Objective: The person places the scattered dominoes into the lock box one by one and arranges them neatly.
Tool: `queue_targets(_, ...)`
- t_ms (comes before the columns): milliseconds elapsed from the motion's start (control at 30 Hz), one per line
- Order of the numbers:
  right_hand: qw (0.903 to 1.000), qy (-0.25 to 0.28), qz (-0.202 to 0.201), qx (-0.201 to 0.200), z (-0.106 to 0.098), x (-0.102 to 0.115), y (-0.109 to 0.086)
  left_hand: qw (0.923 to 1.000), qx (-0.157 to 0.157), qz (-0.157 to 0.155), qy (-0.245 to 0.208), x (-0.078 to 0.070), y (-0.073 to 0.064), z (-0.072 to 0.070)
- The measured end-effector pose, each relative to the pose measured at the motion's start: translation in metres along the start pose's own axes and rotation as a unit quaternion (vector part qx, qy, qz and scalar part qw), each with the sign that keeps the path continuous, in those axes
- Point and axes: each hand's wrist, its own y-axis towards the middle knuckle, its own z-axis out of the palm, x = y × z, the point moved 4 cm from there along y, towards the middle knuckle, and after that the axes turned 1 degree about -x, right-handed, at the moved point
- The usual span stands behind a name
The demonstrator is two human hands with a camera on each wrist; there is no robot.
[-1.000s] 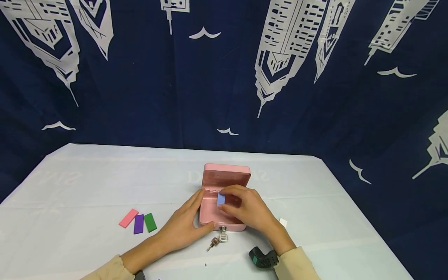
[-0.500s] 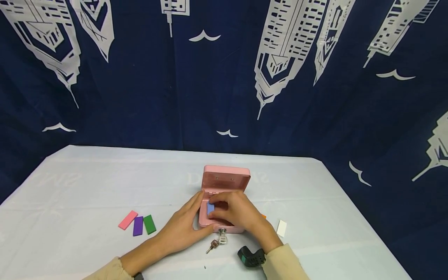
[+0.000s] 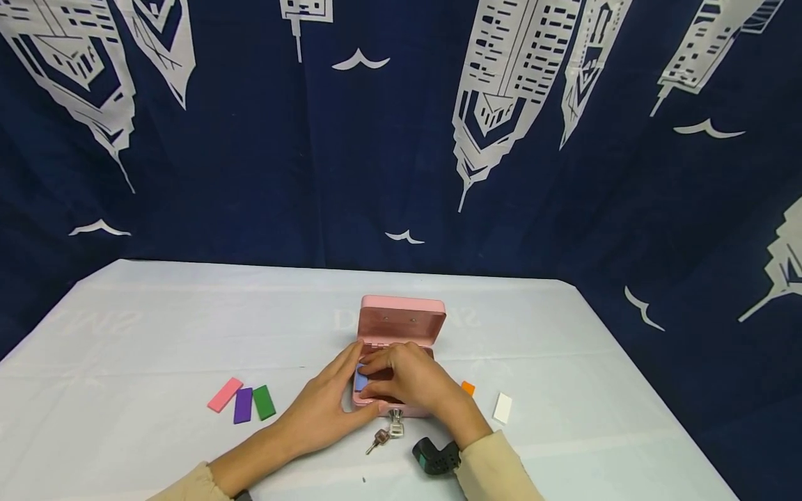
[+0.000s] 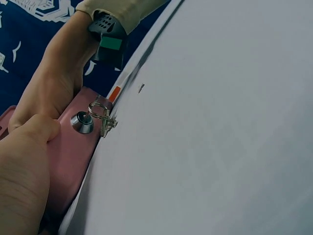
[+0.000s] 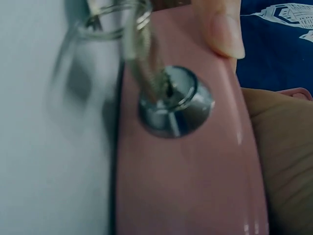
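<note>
A pink metal cash box (image 3: 402, 323) stands with its lid raised in the head view. My left hand (image 3: 316, 410) grips its near left corner, fingers along the left side and thumb at the front edge. Inside the box, my right hand (image 3: 410, 379) pinches a small blue block (image 3: 360, 379) close to the left wall; that hand hides much of the interior. The lock (image 5: 176, 105) sits on the front face, a key in it, with another key (image 3: 379, 438) hanging from the ring. In the left wrist view, my left thumb (image 4: 36, 128) touches the box's edge.
Pink (image 3: 225, 394), purple (image 3: 243, 406) and green (image 3: 264, 402) blocks lie left of the box on the white table (image 3: 156, 334). An orange block (image 3: 468, 388), partly hidden, and a white block (image 3: 502, 408) lie to the right. A dark blue printed curtain (image 3: 250, 174) hangs behind.
My right hand has carried the blue block leftward and lower inside the box, to the left wall. The orange and white blocks have come into fuller view. My left hand keeps its hold.
</note>
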Motion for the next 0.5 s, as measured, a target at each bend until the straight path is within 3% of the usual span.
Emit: queue_targets(500,0.9992,-0.018,-0.028,-0.021,-0.0032,0.0011,-0.0075,0.9999,-0.004,0.009,0.008,-0.0021,0.0014,0.0021)
